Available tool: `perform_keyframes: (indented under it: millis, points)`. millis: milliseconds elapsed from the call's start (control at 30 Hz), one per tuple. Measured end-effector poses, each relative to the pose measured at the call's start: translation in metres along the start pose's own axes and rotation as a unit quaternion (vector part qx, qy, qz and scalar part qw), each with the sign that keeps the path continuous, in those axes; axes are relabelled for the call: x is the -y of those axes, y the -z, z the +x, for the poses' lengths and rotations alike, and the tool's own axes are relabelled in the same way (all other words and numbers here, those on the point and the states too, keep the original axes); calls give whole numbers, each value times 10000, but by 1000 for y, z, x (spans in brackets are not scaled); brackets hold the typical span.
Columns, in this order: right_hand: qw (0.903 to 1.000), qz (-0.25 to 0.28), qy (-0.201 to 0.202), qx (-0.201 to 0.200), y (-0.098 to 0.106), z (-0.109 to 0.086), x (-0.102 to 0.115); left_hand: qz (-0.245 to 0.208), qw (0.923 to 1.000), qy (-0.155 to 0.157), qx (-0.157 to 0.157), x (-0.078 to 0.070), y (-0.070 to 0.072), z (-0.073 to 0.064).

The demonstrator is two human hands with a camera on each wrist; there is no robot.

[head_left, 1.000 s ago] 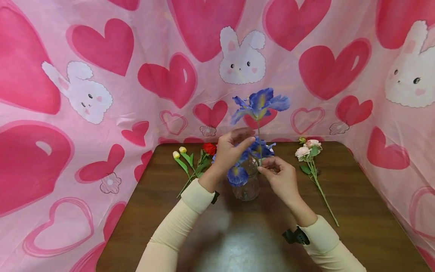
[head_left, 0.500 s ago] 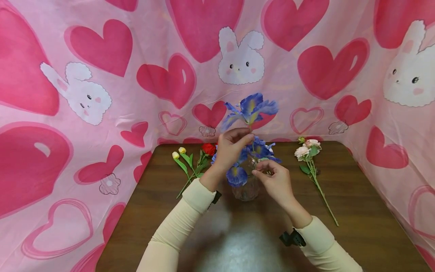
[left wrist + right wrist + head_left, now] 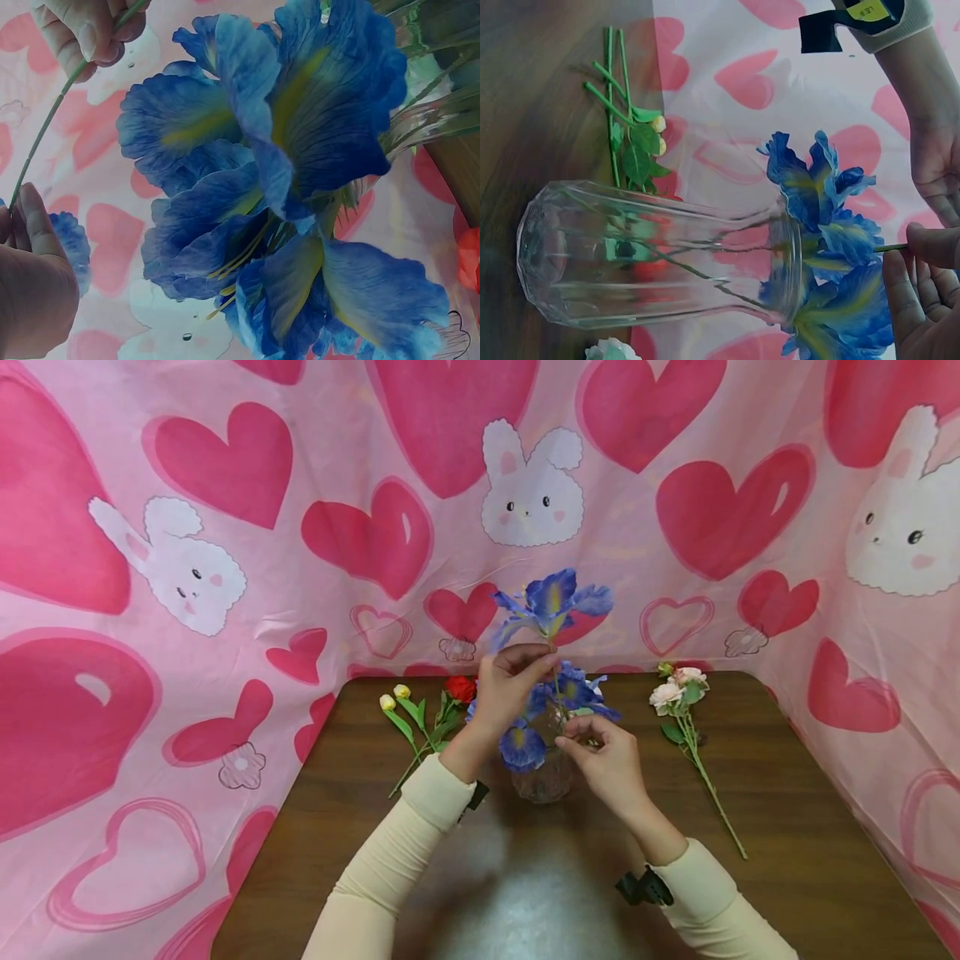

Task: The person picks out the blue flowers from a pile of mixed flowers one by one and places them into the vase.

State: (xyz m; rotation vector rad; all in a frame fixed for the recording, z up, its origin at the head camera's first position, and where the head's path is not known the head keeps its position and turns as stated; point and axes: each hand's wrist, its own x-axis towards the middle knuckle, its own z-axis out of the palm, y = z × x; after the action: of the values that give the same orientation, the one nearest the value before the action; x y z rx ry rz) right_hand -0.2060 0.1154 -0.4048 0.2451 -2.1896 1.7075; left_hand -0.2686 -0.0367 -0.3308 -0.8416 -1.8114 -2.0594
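Note:
A blue iris [image 3: 553, 597] stands upright over a clear glass vase [image 3: 543, 783]. My left hand [image 3: 510, 689] pinches its stem just under the bloom. Lower on the same stem, my right hand [image 3: 609, 764] pinches it between thumb and fingertips, close over the vase mouth. Other blue irises [image 3: 821, 187] fill the vase neck, their stems crossing inside the glass. In the left wrist view, the thin green stem [image 3: 43, 131] runs between both hands, and the held bloom is partly hidden behind the left hand.
To the left lie yellow tulips [image 3: 395, 697] and a red flower [image 3: 461, 688] with green stems. Pale pink flowers [image 3: 677, 691] on a long stem lie to the right on the brown table [image 3: 757, 760]. A pink heart-patterned cloth [image 3: 622, 510] surrounds the table.
The held iris has shifted left and slightly down, the right hand moving left with it. My left thumb and fingers have come to pinch the stem under the bloom.

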Motion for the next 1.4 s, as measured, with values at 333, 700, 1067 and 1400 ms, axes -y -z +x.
perform_keyframes:
  millis: [333, 700, 1067, 1400]
  points:
    - [9992, -109, 384, 17, 9, 0, -7, 79, 9998, -179, 5, -2, 8, 5]
    - [9985, -449, 304, 102, 19, -4, -22, 323, 9994, -144, -50, -42, 5, 7]
    - [9888, -1388, 165, 526, 24, -9, -44, 427, 9977, -495, -195, -51, 10, 22]
    - [9792, -1697, -116, 1106, 14, -7, -69, 791, 9950, -587, -155, -34, 13, 27]
